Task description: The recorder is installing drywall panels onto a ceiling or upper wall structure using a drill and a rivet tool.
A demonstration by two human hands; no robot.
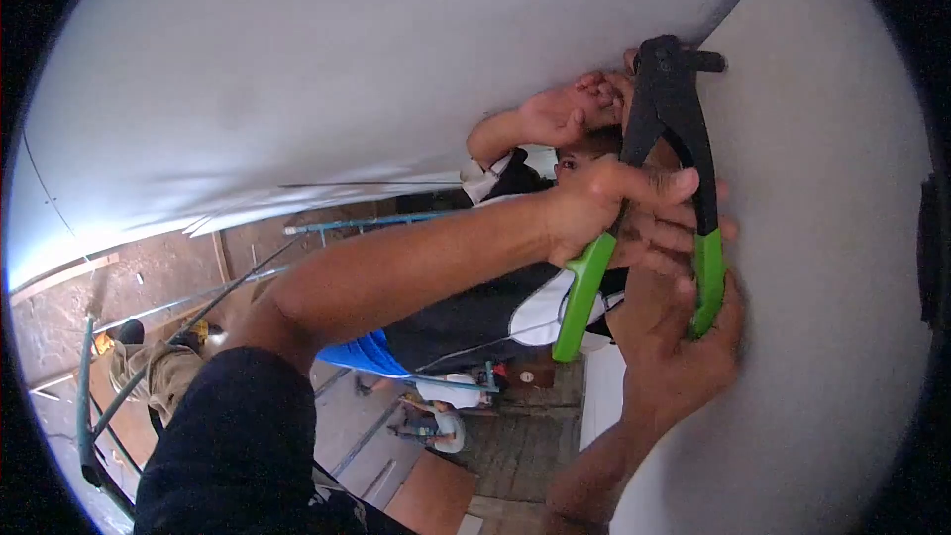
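A hand riveter [674, 109] with a black body and green-tipped handles is at the upper right, its handles spread apart. Its nose points toward the pale panel [822, 238] on the right; whether the tip touches is hard to tell. My left hand [619, 200] wraps the black part of the handles, thumb across the front and fingers behind. Lower down, my right hand [698, 347] is closed around the green grip of the right handle. The left green grip [584, 297] hangs free of my fingers.
A large white panel [297, 59] spans the top and meets the right panel in a corner. Close behind the riveter is a co-worker, whose raised hand [560, 114] is near the upper panel. Blue-green scaffold tubes [109, 406] stand at lower left, with other people farther down.
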